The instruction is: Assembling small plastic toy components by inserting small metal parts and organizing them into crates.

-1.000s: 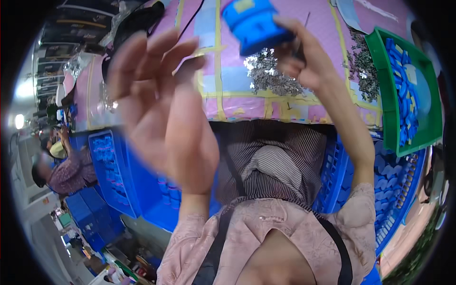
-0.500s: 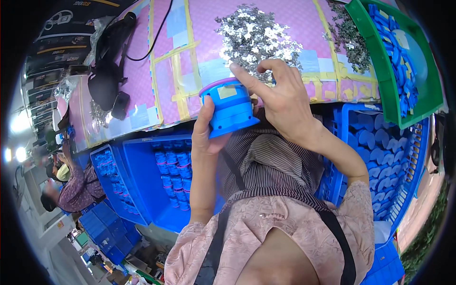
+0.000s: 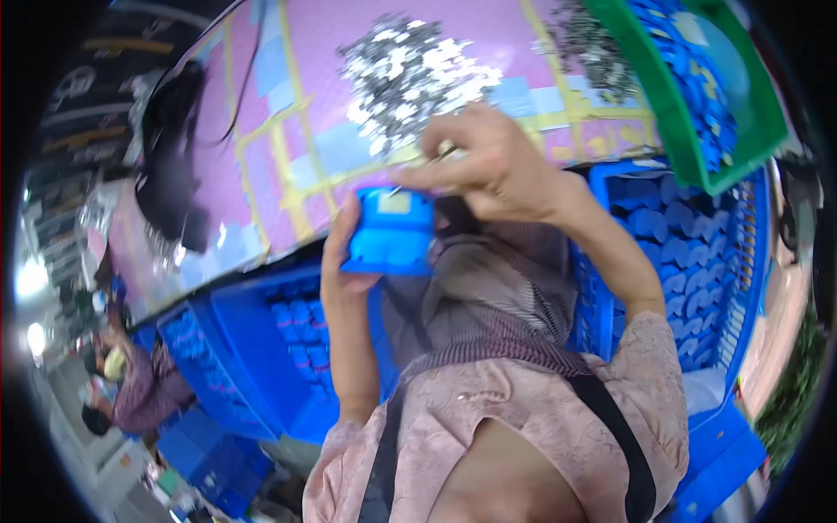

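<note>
My left hand [image 3: 341, 248] is wrapped round a blue cylindrical plastic part [image 3: 392, 237] with a flared base and a small pale yellow label near its top. I hold it upright over my lap, by the table's front edge. Close above its upper rim is my right hand [image 3: 501, 166], with thumb and fingers drawn together. Motion blur hides what those fingers hold, if anything. Beyond them a heap of small shiny silver pieces [image 3: 410, 74] lies on the pink table covering [image 3: 323, 52].
A green tray [image 3: 741, 166] of blue strips sits at the table's right. Below it stands a blue crate [image 3: 741, 322] of blue cylinders. Blue bins [image 3: 253, 349] with finished-looking blue parts stand on the left. A black bag-like object [image 3: 174, 166] lies on the table. Another person [image 3: 144, 392] sits far left.
The view has shifted and blurred. My right hand's extended index finger has folded in toward the thumb, close to the blue part's top. The left hand still holds the part, now tilted less.
</note>
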A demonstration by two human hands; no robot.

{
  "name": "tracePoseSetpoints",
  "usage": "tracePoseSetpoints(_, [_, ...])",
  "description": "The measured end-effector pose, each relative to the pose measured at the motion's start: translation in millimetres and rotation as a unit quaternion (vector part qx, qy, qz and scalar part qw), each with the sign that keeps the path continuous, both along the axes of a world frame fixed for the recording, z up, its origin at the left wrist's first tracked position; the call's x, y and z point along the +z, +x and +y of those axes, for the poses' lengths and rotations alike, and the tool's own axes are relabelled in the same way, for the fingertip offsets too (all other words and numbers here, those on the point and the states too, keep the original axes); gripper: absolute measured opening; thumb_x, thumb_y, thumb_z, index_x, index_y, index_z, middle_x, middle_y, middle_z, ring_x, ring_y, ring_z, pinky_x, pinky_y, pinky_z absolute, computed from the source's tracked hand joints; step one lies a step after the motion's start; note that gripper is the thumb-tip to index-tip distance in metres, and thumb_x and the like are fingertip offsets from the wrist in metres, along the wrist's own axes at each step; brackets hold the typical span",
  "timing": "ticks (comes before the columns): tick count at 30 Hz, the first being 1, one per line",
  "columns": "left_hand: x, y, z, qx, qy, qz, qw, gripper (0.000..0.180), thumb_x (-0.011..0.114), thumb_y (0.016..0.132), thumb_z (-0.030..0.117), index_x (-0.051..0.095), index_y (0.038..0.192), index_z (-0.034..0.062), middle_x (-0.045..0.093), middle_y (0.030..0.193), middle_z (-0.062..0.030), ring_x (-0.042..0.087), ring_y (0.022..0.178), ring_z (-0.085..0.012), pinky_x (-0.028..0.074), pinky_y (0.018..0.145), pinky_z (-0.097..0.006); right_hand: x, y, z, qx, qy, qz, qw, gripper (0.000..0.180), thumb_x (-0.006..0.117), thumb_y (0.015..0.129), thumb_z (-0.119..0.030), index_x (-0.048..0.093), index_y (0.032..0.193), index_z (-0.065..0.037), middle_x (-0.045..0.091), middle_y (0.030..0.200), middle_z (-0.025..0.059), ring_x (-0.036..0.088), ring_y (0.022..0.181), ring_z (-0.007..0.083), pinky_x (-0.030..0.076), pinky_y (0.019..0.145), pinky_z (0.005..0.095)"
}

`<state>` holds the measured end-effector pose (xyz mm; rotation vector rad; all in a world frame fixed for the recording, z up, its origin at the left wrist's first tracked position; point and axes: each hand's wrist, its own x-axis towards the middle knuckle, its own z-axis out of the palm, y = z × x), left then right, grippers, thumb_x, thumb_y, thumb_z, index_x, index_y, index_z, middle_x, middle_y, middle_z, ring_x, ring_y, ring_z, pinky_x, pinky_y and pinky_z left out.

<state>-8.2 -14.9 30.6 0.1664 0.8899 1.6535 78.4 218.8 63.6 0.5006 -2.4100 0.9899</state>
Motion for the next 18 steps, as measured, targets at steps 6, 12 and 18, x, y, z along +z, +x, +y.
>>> tracePoseSetpoints(6, [7,9,4,0.076,-0.043,0.035,0.996,0.083,0.038,0.095,0.066,0.04,0.139,-0.0043,0.06,0.12,-0.0273,0.066,0.099,-0.0399,0.055,0.086,-0.048,-2,16,-15,-0.147,0.104,0.022,0.983,0.044,0.062,0.074,-0.013,0.07,0.115,-0.027,0.058,0.085,0.0014,0.058,0.07,0.0203,0.045,0.061,0.0344])
tracePoseSetpoints(12, [8,7,22,0.077,-0.053,0.061,0.994,0.068,0.038,0.101,0.054,0.045,0.135,-0.0047,0.062,0.121,-0.024,0.066,0.103,-0.0374,0.053,0.091,-0.05,2,23,-14,-0.206,0.202,0.078,0.954,0.039,0.061,0.077,-0.014,0.07,0.115,-0.019,0.057,0.082,-0.0009,0.058,0.07,0.0153,0.042,0.061,0.0309])
tracePoseSetpoints(18, [19,9,17,0.083,-0.071,0.098,0.989,0.061,0.041,0.102,0.048,0.047,0.133,-0.0043,0.064,0.116,-0.0185,0.067,0.102,-0.0258,0.057,0.086,-0.039,3,21,-17,-0.21,0.224,0.103,0.946,0.041,0.064,0.075,-0.015,0.069,0.116,-0.018,0.057,0.082,-0.0014,0.054,0.067,0.0153,0.039,0.059,0.0301])
